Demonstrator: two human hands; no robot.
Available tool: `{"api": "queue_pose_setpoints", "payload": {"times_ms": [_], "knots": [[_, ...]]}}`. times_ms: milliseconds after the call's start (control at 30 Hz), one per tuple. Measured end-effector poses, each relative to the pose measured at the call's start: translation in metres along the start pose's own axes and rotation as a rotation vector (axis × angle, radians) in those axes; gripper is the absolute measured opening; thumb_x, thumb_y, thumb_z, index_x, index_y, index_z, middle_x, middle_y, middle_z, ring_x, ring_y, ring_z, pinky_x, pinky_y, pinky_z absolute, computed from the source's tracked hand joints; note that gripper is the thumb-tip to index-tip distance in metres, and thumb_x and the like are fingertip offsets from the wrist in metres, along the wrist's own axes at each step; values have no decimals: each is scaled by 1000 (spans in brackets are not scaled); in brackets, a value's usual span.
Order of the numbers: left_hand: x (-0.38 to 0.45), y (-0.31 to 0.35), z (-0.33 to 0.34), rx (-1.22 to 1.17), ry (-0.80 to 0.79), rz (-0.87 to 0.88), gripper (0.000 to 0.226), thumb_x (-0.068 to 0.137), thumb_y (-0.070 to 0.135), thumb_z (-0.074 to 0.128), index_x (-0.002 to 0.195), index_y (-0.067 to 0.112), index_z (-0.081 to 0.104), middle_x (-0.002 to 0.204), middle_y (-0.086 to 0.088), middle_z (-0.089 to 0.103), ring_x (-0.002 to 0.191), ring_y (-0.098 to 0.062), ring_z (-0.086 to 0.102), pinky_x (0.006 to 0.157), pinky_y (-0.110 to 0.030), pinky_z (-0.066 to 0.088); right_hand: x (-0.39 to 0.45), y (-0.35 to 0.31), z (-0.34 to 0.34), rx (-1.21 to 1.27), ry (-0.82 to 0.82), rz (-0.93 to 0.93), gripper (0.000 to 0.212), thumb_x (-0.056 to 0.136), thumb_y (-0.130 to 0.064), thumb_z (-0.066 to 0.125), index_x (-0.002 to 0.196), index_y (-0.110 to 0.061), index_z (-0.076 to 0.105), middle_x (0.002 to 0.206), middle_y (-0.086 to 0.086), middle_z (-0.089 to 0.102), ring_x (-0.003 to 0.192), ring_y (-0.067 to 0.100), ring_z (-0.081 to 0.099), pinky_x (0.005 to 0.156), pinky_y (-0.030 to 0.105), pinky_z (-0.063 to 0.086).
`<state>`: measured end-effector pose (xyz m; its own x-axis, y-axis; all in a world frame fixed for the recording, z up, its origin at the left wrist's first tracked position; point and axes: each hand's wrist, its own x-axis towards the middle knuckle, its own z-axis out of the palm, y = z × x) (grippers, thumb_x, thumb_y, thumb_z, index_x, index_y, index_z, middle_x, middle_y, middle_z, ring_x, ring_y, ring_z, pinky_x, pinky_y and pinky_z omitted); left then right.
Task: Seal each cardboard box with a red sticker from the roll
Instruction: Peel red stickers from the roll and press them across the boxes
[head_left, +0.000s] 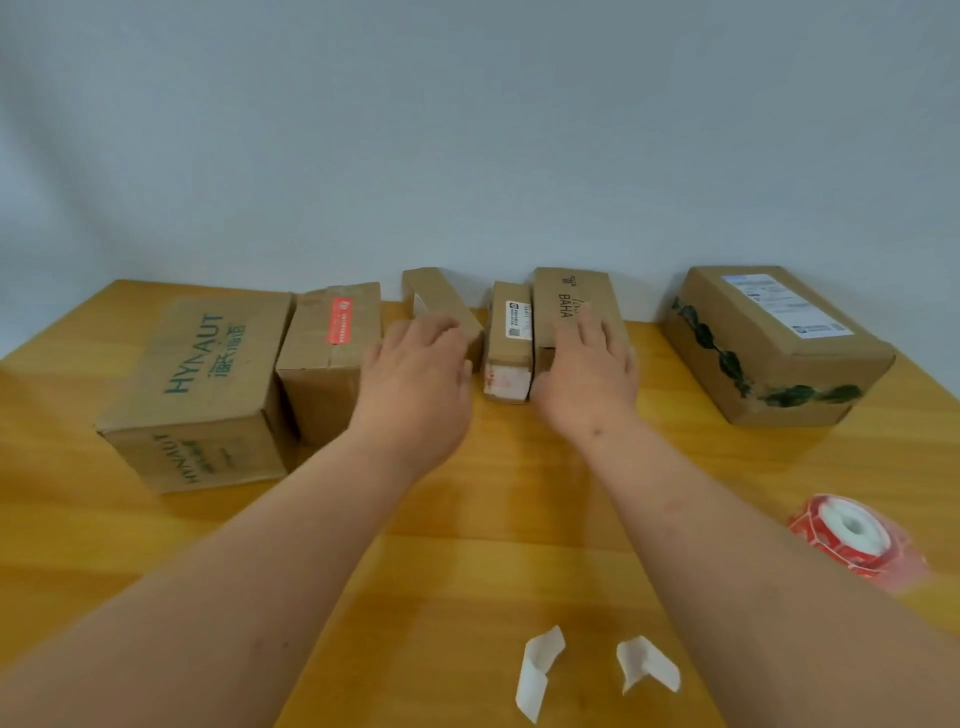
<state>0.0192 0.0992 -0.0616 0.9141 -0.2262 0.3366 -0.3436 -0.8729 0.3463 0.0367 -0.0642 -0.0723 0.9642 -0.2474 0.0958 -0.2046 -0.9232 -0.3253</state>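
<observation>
Along the far edge of the yellow wooden tabletop (493, 519) we see six cardboard boxes in a row. From the left: a large box printed HYNAUT (202, 374), a box with a red sticker (340, 320) on its top seam (327, 343), a narrow box lying askew (441, 306), a small labelled box (511, 343), a box marked BAHA (571, 296), and, well apart at the right, a box with green-printed tape (774, 343). Our left hand (415, 384) reaches to the askew box, its fingers (441, 327) loosely curved at the box's near end; we cannot tell if they grip it. Our right hand (587, 374) rests on the BAHA box with its fingers spread flat. The red sticker roll (857, 535) lies near our right forearm. Two white backing strips (540, 670) lie curled at the near edge.
</observation>
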Motion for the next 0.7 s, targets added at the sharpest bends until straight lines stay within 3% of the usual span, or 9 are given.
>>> {"api": "queue_pose_setpoints", "payload": {"times_ms": [100, 200, 267, 333, 400, 500, 600, 700], "knots": [[5, 17, 16, -197, -72, -22, 41, 101, 21, 43, 141, 24, 47, 144, 4, 43, 133, -16, 38, 112, -40, 32, 5, 25, 0, -116, -98, -11, 73, 92, -41, 53, 153, -35, 13, 164, -6, 4, 151, 26, -4, 119, 56, -1], [7, 27, 26, -325, -165, -73, 40, 101, 19, 44, 141, 22, 47, 145, 3, 44, 128, -14, 45, 106, -27, 37, -4, 37, -7, -182, 103, -56, 64, 87, -63, 45, 142, -31, 39, 149, 3, 39, 141, 32, 25, 118, 54, 13], [7, 33, 30, -429, -202, -147, 39, 103, 19, 43, 142, 24, 45, 144, 2, 46, 124, -13, 49, 94, -19, 40, -10, 41, -14, -136, 231, 11, 71, 81, -75, 38, 131, -26, 50, 132, 6, 50, 126, 33, 39, 111, 50, 27], [5, 40, 34, -517, -245, -225, 41, 103, 20, 42, 144, 27, 43, 144, 3, 48, 118, -10, 50, 81, -13, 41, -15, 46, -17, -72, 225, 110, 85, 73, -86, 37, 131, -26, 48, 129, 8, 46, 121, 35, 40, 105, 51, 34], [0, 48, 37, -579, -318, -258, 44, 104, 18, 41, 146, 28, 39, 146, 3, 46, 123, -12, 48, 83, -16, 39, -16, 49, -20, -39, 86, 188, 98, 61, -92, 40, 137, -29, 41, 131, 7, 36, 121, 36, 40, 101, 52, 39], [-6, 56, 37, -616, -364, -257, 47, 103, 13, 41, 147, 28, 37, 147, 5, 45, 126, -13, 47, 89, -17, 35, -17, 48, -33, 28, -174, 219, 105, 52, -83, 55, 141, -32, 31, 126, 4, 30, 113, 33, 48, 92, 50, 48], [-11, 58, 29, -627, -331, -286, 47, 103, 14, 43, 146, 31, 38, 143, 9, 47, 96, 1, 49, 65, -10, 37, -26, 56, -47, 91, -293, 225, 92, 57, -62, 70, 136, -34, 31, 115, 3, 31, 103, 29, 50, 86, 46, 52], [-18, 56, 21, -625, -276, -311, 47, 103, 17, 44, 147, 32, 36, 147, 7, 43, 83, 4, 49, 57, -9, 39, -42, 71, -62, 261, -374, 202, 81, 65, -43, 77, 132, -33, 32, 112, 1, 43, 95, 23, 53, 77, 40, 55]]}}
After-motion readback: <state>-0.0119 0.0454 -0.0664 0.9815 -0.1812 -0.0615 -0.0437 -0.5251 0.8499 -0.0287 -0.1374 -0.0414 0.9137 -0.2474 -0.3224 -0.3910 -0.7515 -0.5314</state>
